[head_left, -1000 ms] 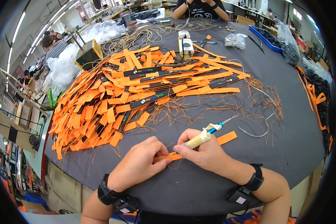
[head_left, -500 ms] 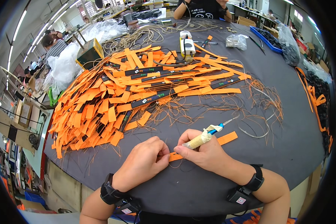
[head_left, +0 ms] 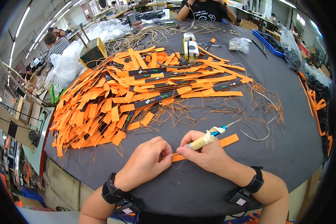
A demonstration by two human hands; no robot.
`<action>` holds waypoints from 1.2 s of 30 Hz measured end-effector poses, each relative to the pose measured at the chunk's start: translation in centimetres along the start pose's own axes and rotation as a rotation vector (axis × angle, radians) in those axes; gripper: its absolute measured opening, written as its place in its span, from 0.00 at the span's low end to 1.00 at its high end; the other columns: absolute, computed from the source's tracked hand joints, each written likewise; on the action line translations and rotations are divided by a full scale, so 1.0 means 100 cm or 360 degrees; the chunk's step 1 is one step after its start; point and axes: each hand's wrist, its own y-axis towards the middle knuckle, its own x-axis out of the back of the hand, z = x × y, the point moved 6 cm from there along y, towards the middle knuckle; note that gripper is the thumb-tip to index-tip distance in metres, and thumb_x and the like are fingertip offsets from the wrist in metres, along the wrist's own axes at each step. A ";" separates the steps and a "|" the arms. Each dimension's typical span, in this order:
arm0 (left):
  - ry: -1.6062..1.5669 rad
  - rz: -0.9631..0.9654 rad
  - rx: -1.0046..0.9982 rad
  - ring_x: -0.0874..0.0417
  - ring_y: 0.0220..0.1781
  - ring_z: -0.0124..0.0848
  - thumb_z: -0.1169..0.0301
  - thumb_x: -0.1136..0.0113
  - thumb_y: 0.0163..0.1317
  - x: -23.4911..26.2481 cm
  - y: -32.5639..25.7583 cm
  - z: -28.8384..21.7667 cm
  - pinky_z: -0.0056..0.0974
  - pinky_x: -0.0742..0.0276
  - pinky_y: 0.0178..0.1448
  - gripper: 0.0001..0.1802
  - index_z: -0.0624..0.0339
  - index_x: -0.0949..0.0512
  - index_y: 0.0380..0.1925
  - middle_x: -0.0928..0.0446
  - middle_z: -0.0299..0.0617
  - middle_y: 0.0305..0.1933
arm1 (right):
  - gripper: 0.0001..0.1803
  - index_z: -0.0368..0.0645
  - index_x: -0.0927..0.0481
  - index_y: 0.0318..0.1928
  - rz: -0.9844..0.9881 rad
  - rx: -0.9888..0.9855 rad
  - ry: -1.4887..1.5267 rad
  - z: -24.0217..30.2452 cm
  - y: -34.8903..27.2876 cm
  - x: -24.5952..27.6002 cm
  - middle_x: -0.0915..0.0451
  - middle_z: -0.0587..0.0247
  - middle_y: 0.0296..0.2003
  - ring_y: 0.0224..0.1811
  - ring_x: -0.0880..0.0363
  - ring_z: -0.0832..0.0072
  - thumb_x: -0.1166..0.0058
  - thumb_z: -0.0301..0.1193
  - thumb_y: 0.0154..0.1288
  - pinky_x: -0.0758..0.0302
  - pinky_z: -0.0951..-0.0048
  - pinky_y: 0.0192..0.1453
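Head view: left hand pinches the flat orange fabric strip; right hand grips a tape-wrapped pointed tool. Loose fingers could let the strip slide crooked.

Bare forearms, black wristbands (small boxes attached).

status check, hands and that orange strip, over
Left hand pinching near end of orange strip on the grey table. Right hand on strip too, gripping tape-wrapped tool. Orange strip pile lies beyond, apart from hands.
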 end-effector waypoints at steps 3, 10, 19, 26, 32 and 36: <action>-0.0059 -0.0097 0.0062 0.23 0.27 0.23 0.77 0.37 0.58 0.006 0.000 0.001 0.29 0.27 0.31 0.04 0.64 0.24 0.30 0.27 0.37 0.30 | 0.11 0.40 0.23 0.34 -0.0091 0.0008 0.0132 -0.005 0.000 0.001 0.27 0.75 0.21 0.24 0.31 0.88 0.38 0.34 0.67 0.36 0.81 0.25; -0.0095 -0.0834 0.0258 0.23 0.31 0.21 0.79 0.42 0.64 0.065 -0.006 0.049 0.26 0.27 0.35 0.01 0.64 0.25 0.34 0.22 0.37 0.34 | 0.09 0.39 0.25 0.38 -0.0336 -0.0128 0.0715 -0.011 -0.003 0.019 0.21 0.66 0.26 0.25 0.20 0.82 0.43 0.32 0.71 0.24 0.81 0.27; 0.0683 -0.0068 -0.0288 0.27 0.51 0.43 0.67 0.30 0.54 0.003 0.001 -0.019 0.44 0.31 0.54 0.20 0.59 0.21 0.47 0.27 0.43 0.46 | 0.08 0.41 0.26 0.37 -0.0656 0.0108 0.0829 0.000 -0.005 0.056 0.22 0.65 0.25 0.24 0.19 0.77 0.46 0.32 0.72 0.24 0.78 0.25; 0.1069 -0.0108 -0.0490 0.27 0.44 0.40 0.70 0.37 0.56 -0.021 0.017 -0.033 0.42 0.33 0.47 0.11 0.59 0.29 0.35 0.29 0.43 0.36 | 0.10 0.43 0.27 0.36 -0.0852 0.0264 0.0832 0.009 -0.007 0.088 0.24 0.66 0.21 0.20 0.22 0.77 0.46 0.35 0.72 0.25 0.78 0.22; 0.1478 -0.0361 -0.0592 0.24 0.34 0.34 0.73 0.46 0.58 0.015 -0.002 -0.071 0.41 0.32 0.52 0.07 0.54 0.28 0.38 0.29 0.35 0.27 | 0.10 0.44 0.26 0.37 -0.0918 0.0390 0.0871 0.021 -0.007 0.106 0.24 0.67 0.22 0.20 0.22 0.77 0.45 0.36 0.72 0.27 0.78 0.21; 0.1571 -0.0740 -0.0428 0.22 0.38 0.34 0.73 0.41 0.58 0.057 -0.036 -0.081 0.47 0.38 0.62 0.07 0.54 0.23 0.38 0.25 0.34 0.25 | 0.10 0.44 0.26 0.38 -0.1003 0.0418 0.0763 0.035 -0.016 0.120 0.23 0.67 0.23 0.21 0.22 0.78 0.46 0.36 0.73 0.27 0.79 0.22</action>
